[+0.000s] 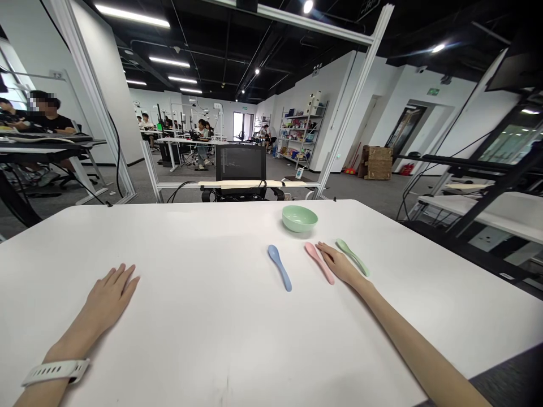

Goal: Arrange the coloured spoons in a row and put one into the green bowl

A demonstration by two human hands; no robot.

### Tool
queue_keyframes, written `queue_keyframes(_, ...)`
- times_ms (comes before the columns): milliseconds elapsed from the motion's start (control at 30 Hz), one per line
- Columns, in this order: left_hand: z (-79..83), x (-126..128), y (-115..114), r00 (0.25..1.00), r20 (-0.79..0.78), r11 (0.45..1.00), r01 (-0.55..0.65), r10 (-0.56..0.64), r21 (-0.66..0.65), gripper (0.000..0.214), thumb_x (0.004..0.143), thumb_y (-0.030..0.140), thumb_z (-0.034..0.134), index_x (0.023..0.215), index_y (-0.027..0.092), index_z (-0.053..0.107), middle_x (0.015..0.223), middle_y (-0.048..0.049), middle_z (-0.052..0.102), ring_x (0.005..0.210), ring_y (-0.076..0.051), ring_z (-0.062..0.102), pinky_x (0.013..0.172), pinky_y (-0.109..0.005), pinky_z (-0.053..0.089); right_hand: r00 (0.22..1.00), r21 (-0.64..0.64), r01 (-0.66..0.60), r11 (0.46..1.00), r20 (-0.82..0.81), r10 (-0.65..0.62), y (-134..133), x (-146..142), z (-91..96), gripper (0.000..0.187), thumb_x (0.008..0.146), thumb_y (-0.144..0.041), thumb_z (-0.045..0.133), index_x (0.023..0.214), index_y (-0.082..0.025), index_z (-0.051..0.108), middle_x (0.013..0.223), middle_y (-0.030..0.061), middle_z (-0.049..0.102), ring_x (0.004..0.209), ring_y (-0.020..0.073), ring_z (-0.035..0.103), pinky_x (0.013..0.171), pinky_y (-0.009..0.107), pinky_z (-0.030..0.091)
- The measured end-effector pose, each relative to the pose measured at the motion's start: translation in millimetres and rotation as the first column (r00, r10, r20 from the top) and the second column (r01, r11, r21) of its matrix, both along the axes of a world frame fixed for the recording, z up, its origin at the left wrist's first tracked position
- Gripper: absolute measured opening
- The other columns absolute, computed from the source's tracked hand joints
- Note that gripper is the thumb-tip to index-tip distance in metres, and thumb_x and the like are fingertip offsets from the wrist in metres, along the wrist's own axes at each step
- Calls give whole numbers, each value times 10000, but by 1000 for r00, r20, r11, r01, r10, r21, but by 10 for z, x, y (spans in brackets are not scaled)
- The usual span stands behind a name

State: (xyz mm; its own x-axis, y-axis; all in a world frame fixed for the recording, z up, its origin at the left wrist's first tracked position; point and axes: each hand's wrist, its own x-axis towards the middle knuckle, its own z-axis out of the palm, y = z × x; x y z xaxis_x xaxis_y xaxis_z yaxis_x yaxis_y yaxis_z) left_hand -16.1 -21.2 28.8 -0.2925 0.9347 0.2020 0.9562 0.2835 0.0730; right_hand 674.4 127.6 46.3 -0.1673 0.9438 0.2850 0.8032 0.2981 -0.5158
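My left hand (108,297) lies flat on the white table (203,316), fingers stretched out, holding nothing; a white watch band is on that wrist. My right hand (339,263) reaches forward and rests flat between a pink spoon (319,263) and a green spoon (352,257), its fingers extended and touching or nearly touching the pink one. A blue spoon (280,267) lies to the left of the pink one. A light green bowl (299,218) stands just beyond the spoons.
A dark monitor (240,163) on a stand sits past the table's far edge. White frame posts rise at the back corners. Other people sit at desks far left and in the background. Shelving and a black rack stand to the right.
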Motion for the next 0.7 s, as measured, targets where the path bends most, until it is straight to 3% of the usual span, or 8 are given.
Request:
queue_keyframes(433, -2, 3, -10, 1000, 1, 1000, -7, 7, 23, 799, 1010, 481, 196, 1583, 41, 538, 1693, -206, 522, 1608, -391, 440, 1284, -552, 375, 1000, -24, 9, 1000, 26, -9, -7, -8, 2, 550, 1046, -393, 396, 1426, -179, 731, 1647, 136, 574, 1557, 312, 513, 1316, 487, 378)
queue_keyframes(700, 89, 81, -31, 1000, 28, 999, -15, 14, 29, 761, 1005, 454, 237, 1570, 55, 554, 1692, -203, 524, 1594, -381, 463, 1279, -557, 389, 1000, -3, 15, 1000, 21, -15, -32, -33, 74, 519, 1030, -371, 409, 1384, -183, 739, 1570, 155, 653, 1515, 326, 562, 1292, 506, 412)
